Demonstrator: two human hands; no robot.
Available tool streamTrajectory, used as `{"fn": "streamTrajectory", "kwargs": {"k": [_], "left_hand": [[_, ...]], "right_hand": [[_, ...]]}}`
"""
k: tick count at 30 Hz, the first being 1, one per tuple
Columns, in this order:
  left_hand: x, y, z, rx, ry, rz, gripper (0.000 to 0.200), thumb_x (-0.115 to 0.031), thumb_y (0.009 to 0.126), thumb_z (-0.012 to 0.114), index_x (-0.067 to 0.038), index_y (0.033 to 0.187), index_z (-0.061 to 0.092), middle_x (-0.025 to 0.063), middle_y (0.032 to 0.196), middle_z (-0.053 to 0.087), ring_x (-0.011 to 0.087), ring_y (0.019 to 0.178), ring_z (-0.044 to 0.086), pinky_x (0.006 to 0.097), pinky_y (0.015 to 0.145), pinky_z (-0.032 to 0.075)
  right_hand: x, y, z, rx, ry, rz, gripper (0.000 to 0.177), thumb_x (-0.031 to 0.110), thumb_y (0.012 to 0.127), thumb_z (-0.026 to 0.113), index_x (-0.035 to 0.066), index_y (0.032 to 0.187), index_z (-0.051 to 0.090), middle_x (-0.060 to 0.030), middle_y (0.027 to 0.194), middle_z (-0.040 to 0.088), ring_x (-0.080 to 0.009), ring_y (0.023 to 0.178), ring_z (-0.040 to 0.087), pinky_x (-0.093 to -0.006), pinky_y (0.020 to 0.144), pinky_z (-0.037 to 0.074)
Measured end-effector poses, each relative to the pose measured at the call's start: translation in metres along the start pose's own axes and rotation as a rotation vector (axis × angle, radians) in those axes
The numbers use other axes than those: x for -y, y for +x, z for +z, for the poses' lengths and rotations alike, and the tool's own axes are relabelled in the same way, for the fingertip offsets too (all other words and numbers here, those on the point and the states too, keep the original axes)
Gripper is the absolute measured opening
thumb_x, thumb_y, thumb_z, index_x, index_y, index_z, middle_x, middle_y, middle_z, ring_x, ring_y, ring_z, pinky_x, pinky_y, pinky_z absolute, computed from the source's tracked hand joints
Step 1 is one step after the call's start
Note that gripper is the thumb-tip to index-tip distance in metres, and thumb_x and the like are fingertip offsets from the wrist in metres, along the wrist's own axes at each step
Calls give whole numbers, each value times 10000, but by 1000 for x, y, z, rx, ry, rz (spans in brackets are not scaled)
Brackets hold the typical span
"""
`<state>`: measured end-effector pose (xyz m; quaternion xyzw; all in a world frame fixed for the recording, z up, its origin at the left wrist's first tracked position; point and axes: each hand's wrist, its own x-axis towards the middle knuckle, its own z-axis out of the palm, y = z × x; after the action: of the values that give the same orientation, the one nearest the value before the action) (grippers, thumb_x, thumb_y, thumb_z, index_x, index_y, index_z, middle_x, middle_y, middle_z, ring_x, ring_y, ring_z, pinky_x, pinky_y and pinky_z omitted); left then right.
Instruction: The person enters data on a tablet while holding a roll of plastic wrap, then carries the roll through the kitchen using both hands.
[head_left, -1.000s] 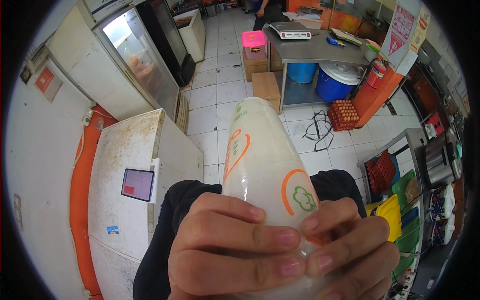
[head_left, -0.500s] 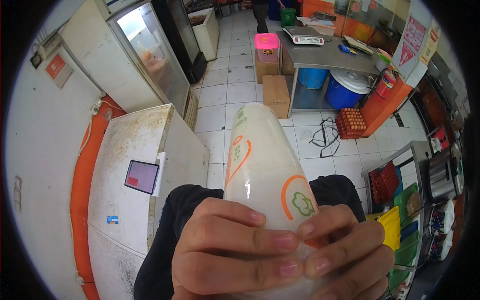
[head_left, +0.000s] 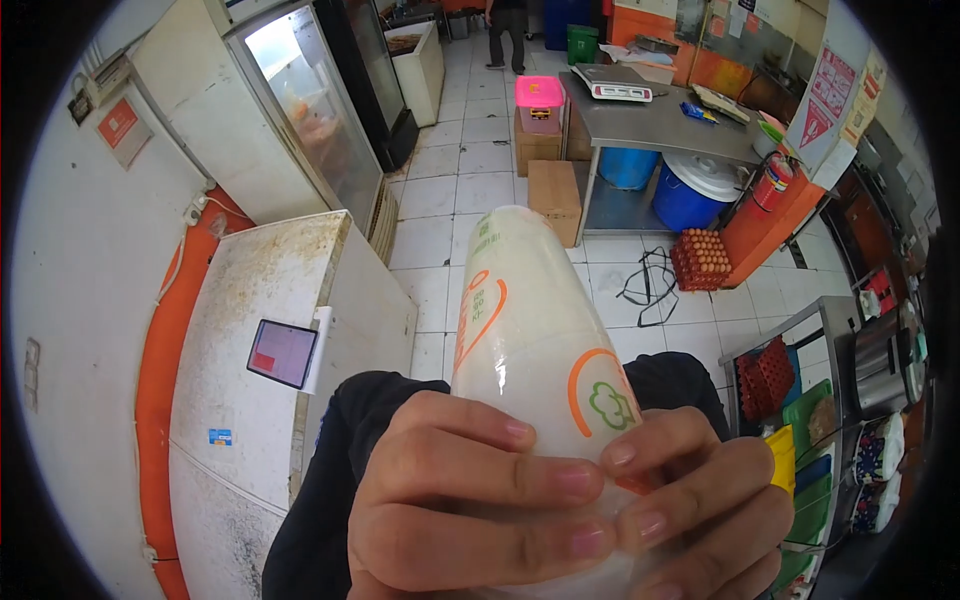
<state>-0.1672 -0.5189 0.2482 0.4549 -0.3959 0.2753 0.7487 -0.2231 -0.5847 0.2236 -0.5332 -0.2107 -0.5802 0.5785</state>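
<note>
A long white roll (head_left: 530, 320), glossy like plastic wrapping and printed with orange curves and a green chef's hat mark, points away from me. Both hands grip its near end. The fingers of my left hand (head_left: 480, 500) curl over it from the left, and those of my right hand (head_left: 700, 510) close over it from the right. The fingertips of the two hands almost meet on top of the roll. Its lower end is hidden under my hands. My dark-clothed legs show on either side.
To the left, a tablet (head_left: 283, 353) is mounted against a stained white chest (head_left: 245, 300). Ahead stand a steel table (head_left: 640, 125) with a scale (head_left: 612, 84), a cardboard box (head_left: 553, 195) and egg trays (head_left: 701, 260). A person (head_left: 506, 35) stands at the far end.
The view has tilted slightly, so the room sits a little lower. More of the far person's legs show. My hands keep the same grip on the roll.
</note>
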Motion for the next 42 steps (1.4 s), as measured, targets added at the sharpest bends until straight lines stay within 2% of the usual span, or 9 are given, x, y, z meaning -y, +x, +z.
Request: {"fn": "streamTrajectory", "kwargs": {"k": [7, 13, 16, 21, 24, 28, 34, 39, 42], "left_hand": [[-1, -18, 21, -201, 144, -92, 193, -77, 769, 582, -74, 638, 440, 26, 620, 545, 95, 537, 472, 243, 651, 409], [0, -16, 12, -105, 101, -59, 165, -97, 785, 567, -82, 672, 449, 18, 643, 542, 104, 565, 480, 255, 661, 412], [-1, -16, 9, -83, 113, -54, 151, -107, 793, 560, -86, 688, 453, 14, 655, 541, 108, 579, 485, 262, 665, 413], [-3, -19, 7, -58, 175, -86, 130, -124, 807, 548, -92, 716, 460, 7, 674, 539, 116, 602, 492, 272, 673, 416], [-4, -24, -3, 19, 277, -80, 118, -135, 815, 541, -96, 733, 464, 2, 686, 537, 120, 616, 496, 278, 678, 417], [12, -6, -30, 229, -41, 152, 145, -295, 948, 463, -170, 967, 535, -13, 845, 530, 191, 802, 562, 365, 777, 425], [13, -7, -25, 176, -37, 150, 142, -287, 955, 446, -166, 957, 522, -15, 839, 529, 195, 799, 568, 363, 777, 430], [14, -6, -33, 243, -63, 154, 167, -295, 962, 426, -160, 958, 525, 2, 852, 535, 208, 815, 573, 372, 798, 431], [14, -2, -35, 280, -85, 142, 175, -298, 963, 424, -156, 959, 526, 13, 862, 538, 218, 829, 576, 379, 811, 432]], "right_hand": [[-38, 6, -7, 176, 169, -375, 111, 220, 921, 505, 118, 965, 518, -7, 890, 557, -251, 865, 549, -506, 766, 526], [-33, 9, -10, 202, 151, -335, 119, 226, 919, 511, 114, 959, 521, -10, 880, 557, -246, 857, 552, -509, 748, 529], [-36, 4, 3, 65, 127, -356, 115, 222, 918, 511, 118, 967, 522, -12, 881, 557, -245, 866, 555, -501, 756, 529], [15, -11, 9, -237, -240, 245, 232, 175, 922, 475, 88, 718, 406, -36, 732, 423, -188, 685, 487, -392, 729, 495], [8, -6, 12, -204, -202, 157, 246, 179, 925, 459, 88, 706, 393, -34, 724, 423, -176, 643, 478, -386, 713, 496], [2, -5, 7, -132, -177, 88, 253, 180, 926, 447, 89, 700, 379, -28, 710, 416, -158, 609, 468, -382, 693, 497], [9, -17, 8, -293, -424, 211, 248, 163, 921, 445, 76, 705, 359, -16, 685, 398, -132, 591, 459, -377, 675, 501], [-4, -9, 13, -229, -212, 11, 235, 144, 917, 454, 73, 711, 366, -24, 692, 404, -132, 599, 459, -388, 680, 504], [-1, -8, 8, -152, -193, 39, 219, 136, 913, 477, 77, 722, 388, -37, 714, 416, -145, 645, 474, -402, 697, 506]]}}
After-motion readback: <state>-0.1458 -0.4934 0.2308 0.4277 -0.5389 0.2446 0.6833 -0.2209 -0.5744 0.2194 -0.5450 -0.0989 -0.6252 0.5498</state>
